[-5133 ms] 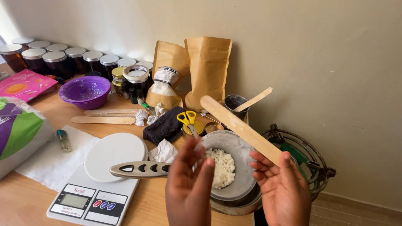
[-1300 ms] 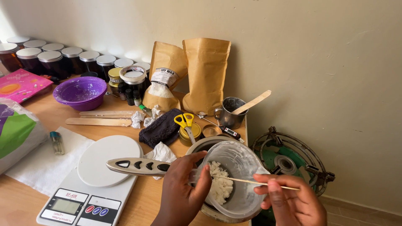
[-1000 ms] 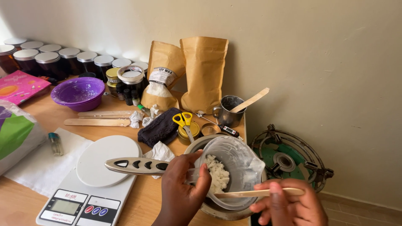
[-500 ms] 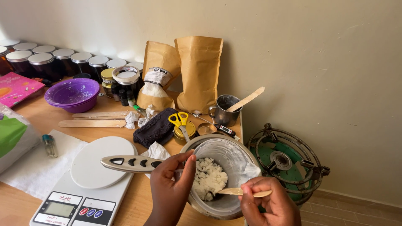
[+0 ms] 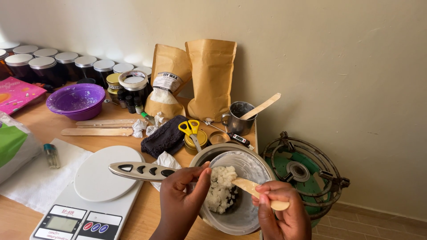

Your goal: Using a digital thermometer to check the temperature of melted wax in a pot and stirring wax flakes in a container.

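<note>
Two brown paper pouches lean on the wall at twelve o'clock, the left one white-labelled. At eight, the white scale's grey screen; at nine, a green-and-white bag and a pink packet.

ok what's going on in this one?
A person is working white flaky wax in a clear plastic bowl that sits in a metal pot. The left hand steadies the bowl at its near rim; the right hand holds a flat wooden stick with its tip in the wax. A kitchen scale sits alongside.
</note>
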